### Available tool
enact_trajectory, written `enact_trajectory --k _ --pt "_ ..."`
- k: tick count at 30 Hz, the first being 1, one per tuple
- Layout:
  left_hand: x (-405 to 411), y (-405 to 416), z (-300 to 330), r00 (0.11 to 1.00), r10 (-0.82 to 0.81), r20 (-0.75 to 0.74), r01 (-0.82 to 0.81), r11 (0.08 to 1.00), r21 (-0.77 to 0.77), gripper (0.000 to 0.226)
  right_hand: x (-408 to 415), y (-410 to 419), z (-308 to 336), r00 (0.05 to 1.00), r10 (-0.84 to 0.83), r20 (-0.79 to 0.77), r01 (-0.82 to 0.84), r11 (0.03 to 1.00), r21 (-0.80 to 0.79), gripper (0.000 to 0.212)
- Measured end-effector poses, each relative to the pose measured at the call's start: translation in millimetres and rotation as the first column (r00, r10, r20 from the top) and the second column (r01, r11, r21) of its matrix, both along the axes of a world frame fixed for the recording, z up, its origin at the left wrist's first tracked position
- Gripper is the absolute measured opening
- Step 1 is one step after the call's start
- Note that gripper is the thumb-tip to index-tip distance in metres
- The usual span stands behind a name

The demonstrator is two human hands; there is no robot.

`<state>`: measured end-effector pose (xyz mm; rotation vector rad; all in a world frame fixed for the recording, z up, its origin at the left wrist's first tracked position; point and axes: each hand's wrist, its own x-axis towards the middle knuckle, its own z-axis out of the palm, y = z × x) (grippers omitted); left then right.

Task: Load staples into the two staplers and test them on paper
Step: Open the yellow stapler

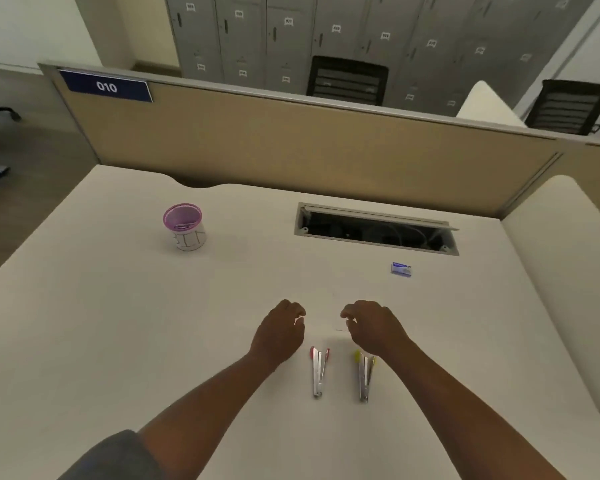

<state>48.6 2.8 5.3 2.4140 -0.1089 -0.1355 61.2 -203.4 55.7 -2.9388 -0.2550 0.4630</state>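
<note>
Two small metal staplers lie side by side on the white desk [118, 323], both hinged open in a narrow V. The red-tipped stapler [318, 372] is on the left and the yellow-tipped stapler [364, 375] on the right. My left hand [279, 332] hovers just beyond and left of the red one, fingers loosely curled with nothing in them. My right hand [373, 325] hovers above the yellow one's far end, also curled and empty. A faint white sheet of paper [326, 313] seems to lie between my hands. A small blue-and-white staple box [401, 269] sits farther back on the right.
A pink-rimmed cup [184, 225] with a paper label stands at the back left. An open cable hatch [374, 228] is cut into the desk at the back. A tan partition [291, 143] closes off the far edge, with lockers and chairs behind it.
</note>
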Motion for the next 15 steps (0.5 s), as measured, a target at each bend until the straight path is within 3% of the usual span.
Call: enact_trajectory --k 4,7,10,15 --pt "-15.8 -44.0 11.6 0.991 -0.063 -0.118 0.040 0.982 -0.186 0.018 -33.0 -35.1 -20.0 0.989 -0.105 -0.105 0.113 0.991 0.068 0.033" --pt "-27.0 -73.2 12.9 0.951 -0.099 -0.292 0.034 0.975 -0.219 0.019 -51.6 -52.2 -36.2 0.971 -0.173 -0.166 0.188 0.979 0.083 0.039" --pt "-32.9 -94.5 6.4 0.902 -0.088 -0.423 0.015 0.985 -0.172 0.027 -61.0 -58.0 -49.8 0.950 -0.234 -0.205 0.259 0.960 0.103 0.045" --pt "-38.1 -123.0 -6.7 0.865 -0.021 -0.502 0.024 1.000 -0.001 0.037 -65.4 -61.2 -64.2 0.913 -0.332 -0.236 0.383 0.897 0.221 0.043"
